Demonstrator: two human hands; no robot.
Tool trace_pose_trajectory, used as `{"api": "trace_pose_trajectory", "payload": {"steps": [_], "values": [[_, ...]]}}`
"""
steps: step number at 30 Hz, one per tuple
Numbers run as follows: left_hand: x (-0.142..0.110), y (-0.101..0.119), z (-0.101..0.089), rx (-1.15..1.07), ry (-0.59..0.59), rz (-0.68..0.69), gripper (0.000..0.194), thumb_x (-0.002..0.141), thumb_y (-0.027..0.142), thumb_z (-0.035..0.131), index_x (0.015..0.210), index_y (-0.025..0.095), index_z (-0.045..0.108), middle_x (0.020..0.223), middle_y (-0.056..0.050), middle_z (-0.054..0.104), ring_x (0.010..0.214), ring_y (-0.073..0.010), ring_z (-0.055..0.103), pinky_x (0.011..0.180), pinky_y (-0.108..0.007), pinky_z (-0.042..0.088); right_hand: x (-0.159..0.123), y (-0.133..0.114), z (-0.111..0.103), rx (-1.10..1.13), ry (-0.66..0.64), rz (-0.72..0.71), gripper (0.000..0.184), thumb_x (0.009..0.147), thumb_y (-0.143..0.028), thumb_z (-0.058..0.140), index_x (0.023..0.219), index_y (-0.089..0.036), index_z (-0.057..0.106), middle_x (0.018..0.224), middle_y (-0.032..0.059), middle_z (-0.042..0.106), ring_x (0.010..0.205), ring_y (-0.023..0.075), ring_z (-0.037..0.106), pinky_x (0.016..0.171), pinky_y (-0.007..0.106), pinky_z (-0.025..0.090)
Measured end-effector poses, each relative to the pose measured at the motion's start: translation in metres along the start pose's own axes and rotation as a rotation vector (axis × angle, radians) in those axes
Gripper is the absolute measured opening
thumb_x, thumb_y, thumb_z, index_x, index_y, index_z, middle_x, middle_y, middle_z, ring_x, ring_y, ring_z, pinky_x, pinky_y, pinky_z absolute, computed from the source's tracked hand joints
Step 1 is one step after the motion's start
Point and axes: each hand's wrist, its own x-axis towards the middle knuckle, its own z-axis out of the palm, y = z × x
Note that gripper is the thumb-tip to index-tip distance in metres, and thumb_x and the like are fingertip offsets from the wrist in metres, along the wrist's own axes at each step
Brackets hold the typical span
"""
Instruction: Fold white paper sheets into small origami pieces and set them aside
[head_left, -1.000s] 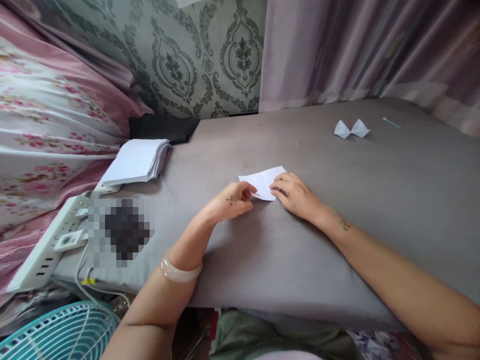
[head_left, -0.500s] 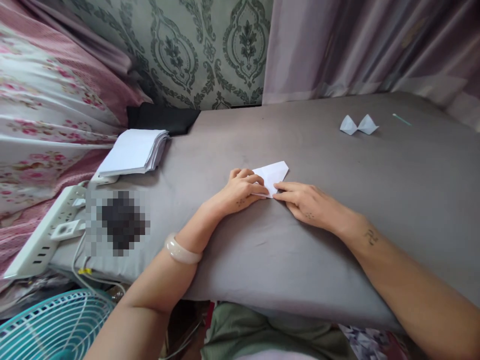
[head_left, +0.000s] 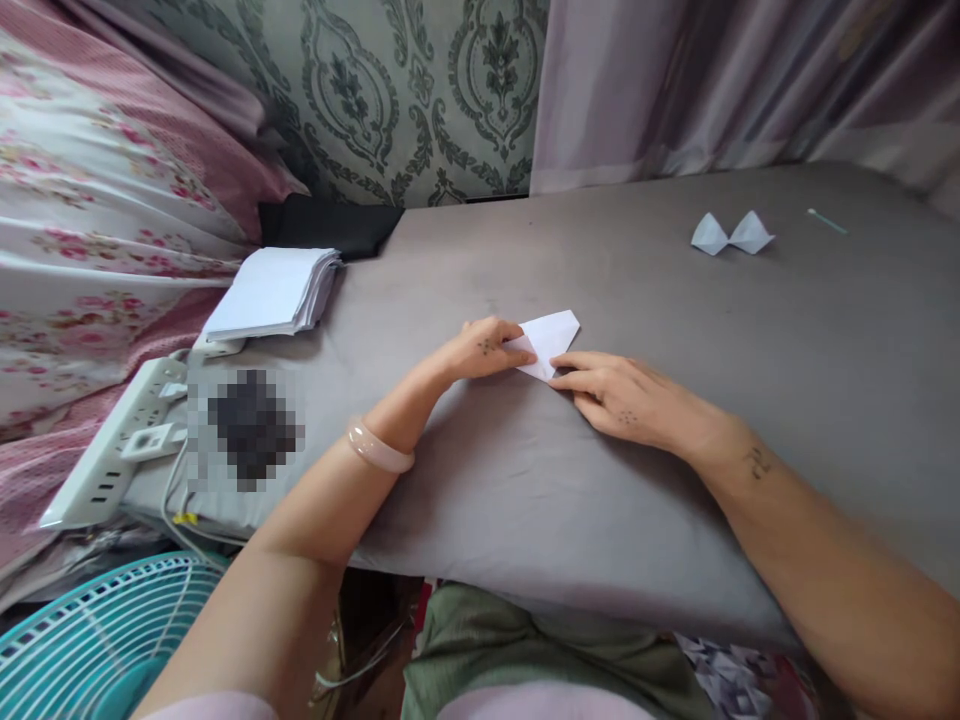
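A folded piece of white paper (head_left: 553, 335) lies on the grey cloth in front of me, with a blunt corner pointing to the upper right. My left hand (head_left: 489, 346) grips its left end, thumb on top and fingers partly hidden at the far edge. At the lower right corner of the paper, the thumb and fingertips of my right hand (head_left: 619, 395) close on the edge. Farther off to the right stands a folded white paper piece (head_left: 731, 235) with two peaks.
A stack of white paper (head_left: 266, 290) sits at the left by a black folded item (head_left: 330, 225). Nearer are a white power strip (head_left: 112, 450) with cables, a blurred-out dark patch and a turquoise fan (head_left: 112, 640). A thin cotton swab (head_left: 827, 221) lies at the far right.
My left hand has shifted its grip: the fingers that lay spread over the paper now hold its left end, with the thumb on top. The view has tilted slightly.
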Motion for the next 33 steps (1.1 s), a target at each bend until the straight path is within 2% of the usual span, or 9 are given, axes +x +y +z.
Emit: {"api": "trace_pose_trajectory", "payload": {"steps": [3, 8, 14, 19, 23, 28, 33], "values": [[0.001, 0.004, 0.002, 0.055, 0.034, -0.099, 0.028, 0.077, 0.041, 0.061, 0.066, 0.016, 0.056, 0.058, 0.005, 0.041, 0.065, -0.0125, 0.042, 0.080, -0.033, 0.032, 0.000, 0.001, 0.000, 0.017, -0.002, 0.012, 0.041, 0.086, -0.010, 0.042, 0.110, -0.025, 0.072, 0.128, 0.0041, 0.062, 0.105, 0.0227, 0.064, 0.091, 0.036, 0.050], [0.001, 0.006, 0.008, 0.089, 0.083, -0.134, 0.026, 0.076, 0.039, 0.061, 0.066, 0.016, 0.054, 0.062, 0.003, 0.046, 0.074, -0.0170, 0.047, 0.088, -0.038, 0.029, 0.000, 0.006, 0.002, 0.048, 0.021, 0.016, 0.042, 0.085, -0.011, 0.043, 0.110, -0.027, 0.072, 0.129, 0.0022, 0.062, 0.106, 0.0211, 0.063, 0.092, 0.035, 0.050], [0.001, 0.007, 0.007, 0.088, 0.058, -0.188, 0.025, 0.075, 0.040, 0.062, 0.069, 0.017, 0.055, 0.066, 0.001, 0.049, 0.078, -0.0190, 0.049, 0.088, -0.038, 0.030, 0.002, 0.008, 0.001, 0.080, 0.027, 0.008, 0.041, 0.084, -0.010, 0.043, 0.108, -0.026, 0.071, 0.125, 0.0031, 0.064, 0.102, 0.0207, 0.064, 0.088, 0.034, 0.050], [0.001, 0.007, 0.007, 0.075, 0.061, -0.176, 0.024, 0.076, 0.040, 0.063, 0.071, 0.017, 0.057, 0.068, 0.000, 0.051, 0.084, -0.0218, 0.050, 0.090, -0.041, 0.030, 0.001, 0.006, 0.002, 0.088, 0.048, 0.039, 0.050, 0.083, -0.007, 0.042, 0.125, -0.027, 0.061, 0.117, 0.0044, 0.067, 0.099, 0.0212, 0.063, 0.085, 0.034, 0.049], [0.000, 0.004, 0.011, 0.095, 0.112, -0.180, 0.027, 0.074, 0.043, 0.066, 0.071, 0.017, 0.058, 0.082, -0.005, 0.057, 0.100, -0.0277, 0.048, 0.094, -0.043, 0.030, 0.001, 0.008, 0.006, 0.006, 0.046, -0.031, 0.048, 0.085, -0.008, 0.041, 0.122, -0.028, 0.066, 0.123, 0.0069, 0.062, 0.105, 0.0231, 0.059, 0.087, 0.037, 0.048], [-0.001, -0.001, 0.016, 0.115, 0.209, -0.246, 0.031, 0.077, 0.048, 0.064, 0.085, 0.018, 0.064, 0.110, -0.010, 0.058, 0.112, -0.0317, 0.044, 0.096, -0.045, 0.031, 0.005, 0.012, 0.010, 0.016, 0.049, -0.050, 0.044, 0.087, -0.009, 0.042, 0.116, -0.027, 0.070, 0.118, 0.0076, 0.062, 0.104, 0.0231, 0.058, 0.089, 0.038, 0.047], [-0.002, -0.002, 0.017, 0.146, 0.271, -0.301, 0.029, 0.081, 0.046, 0.060, 0.087, 0.018, 0.065, 0.109, -0.011, 0.057, 0.111, -0.0314, 0.044, 0.096, -0.046, 0.032, 0.009, 0.016, 0.010, 0.048, 0.070, -0.062, 0.043, 0.086, -0.008, 0.043, 0.113, -0.028, 0.071, 0.112, 0.0072, 0.063, 0.102, 0.0216, 0.057, 0.090, 0.038, 0.046]]}}
